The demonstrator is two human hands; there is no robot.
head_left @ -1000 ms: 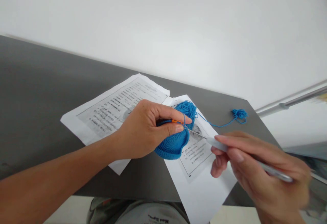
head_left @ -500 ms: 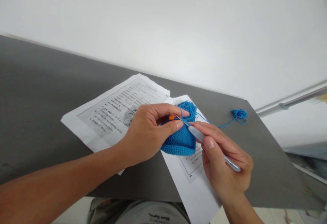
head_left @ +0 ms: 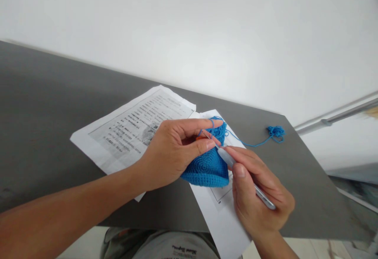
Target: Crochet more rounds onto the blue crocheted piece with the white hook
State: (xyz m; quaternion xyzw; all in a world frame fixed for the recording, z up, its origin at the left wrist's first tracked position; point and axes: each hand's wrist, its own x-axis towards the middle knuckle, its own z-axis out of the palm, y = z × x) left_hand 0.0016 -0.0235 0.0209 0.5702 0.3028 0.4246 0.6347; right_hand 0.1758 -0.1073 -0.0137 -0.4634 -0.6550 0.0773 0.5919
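My left hand [head_left: 174, 152] pinches the upper edge of a blue crochet piece [head_left: 205, 168] between thumb and fingers. A strand of blue yarn loops over its raised index finger. Rounds of stitches and a thicker lower rim show on the piece. My right hand [head_left: 262, 192] grips a crochet hook [head_left: 226, 157] with a grey handle, held like a pen. The hook's thin metal tip reaches the stitches by my left thumb. An orange stitch marker [head_left: 202, 134] is partly hidden behind my left fingers. Behind the piece lies a loose heap of blue yarn [head_left: 219, 133].
Two printed sheets lie on the dark grey table [head_left: 59, 133]: a left sheet [head_left: 118, 125] and a right sheet [head_left: 218, 223] under my hands. A yarn strand runs to a small blue tangle [head_left: 276, 132] at the right. A white wall [head_left: 189, 34] rises behind the table.
The crochet piece has tilted and its lower rim has dropped slightly. My left index finger has lifted with the yarn, and the marker is more hidden. The hook has shifted a little.
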